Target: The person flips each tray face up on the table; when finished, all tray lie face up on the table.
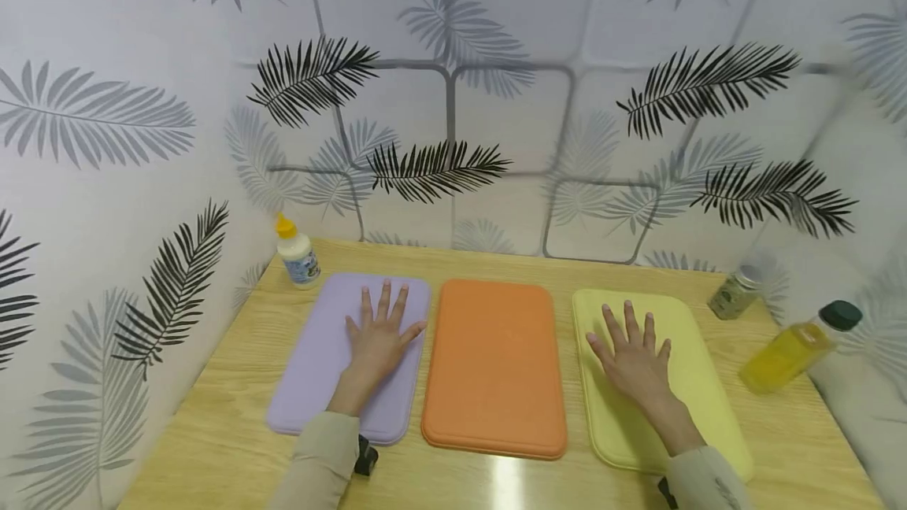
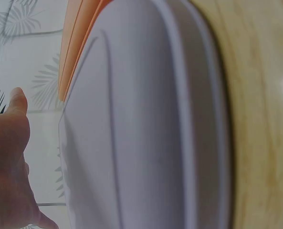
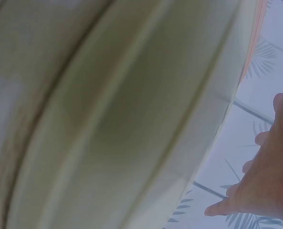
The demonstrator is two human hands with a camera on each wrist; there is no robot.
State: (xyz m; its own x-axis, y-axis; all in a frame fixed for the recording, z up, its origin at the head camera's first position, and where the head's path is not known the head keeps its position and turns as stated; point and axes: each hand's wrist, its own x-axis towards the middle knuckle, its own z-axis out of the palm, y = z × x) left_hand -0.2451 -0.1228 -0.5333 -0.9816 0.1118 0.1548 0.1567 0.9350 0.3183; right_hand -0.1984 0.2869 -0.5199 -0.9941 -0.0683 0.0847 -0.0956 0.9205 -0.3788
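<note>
Three rounded rectangular boards or mats lie side by side on a wooden table. My left hand point(image 1: 379, 343) is over the purple board point(image 1: 312, 384), fingers straight and spread. Between the hands lies the orange board point(image 1: 494, 368). Over the yellow board point(image 1: 680, 329) on the right, my right hand point(image 1: 635, 364) has its fingers spread too. Neither hand holds anything. In the left wrist view the purple board's thick edge point(image 2: 146, 119) fills the middle, with the left hand point(image 2: 7, 162) at the side. The right wrist view shows the yellow board's edge point(image 3: 131, 124) and the right hand point(image 3: 265, 176).
A white glue bottle with a yellow cap point(image 1: 301, 258) stands at the back left. Toward the right are a small jar point(image 1: 735, 293) and a bottle of yellow liquid with a dark green cap point(image 1: 790, 356). A leaf-patterned wall covering point(image 1: 510, 211) borders the wooden table point(image 1: 212, 431).
</note>
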